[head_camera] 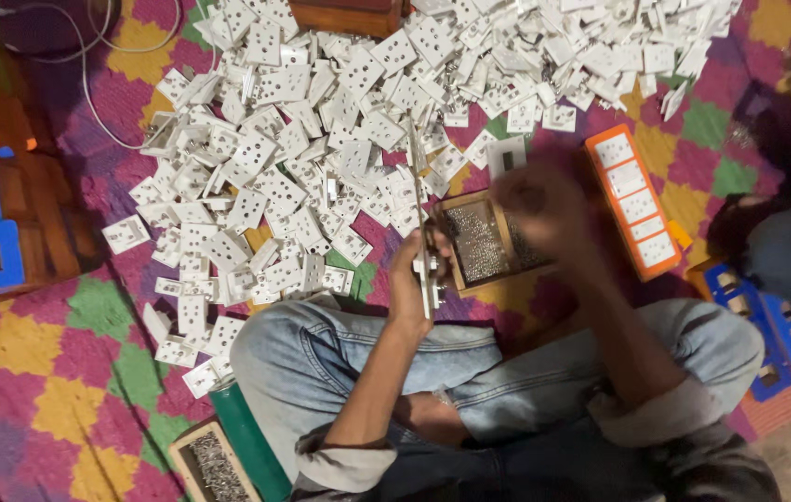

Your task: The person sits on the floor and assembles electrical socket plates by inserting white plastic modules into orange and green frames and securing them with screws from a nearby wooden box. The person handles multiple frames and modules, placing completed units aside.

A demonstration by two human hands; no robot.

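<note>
Denim-clad knees [321, 353] frame the work area. Left hand [411, 274] grips a white socket plate [429, 279] edge-on above the rug. Right hand [544, 204], blurred, grasp indeterminate, hovers over a wooden screw tray [479, 244] beside the plate pile [321, 139].

Home floor workshop; heaped white socket plates [321, 139], screw trays [484, 244] on chequered mat [33, 381]

A checkered mat [42, 372] carries heaped white socket plates [321, 121] and a screw box [484, 244].
</note>
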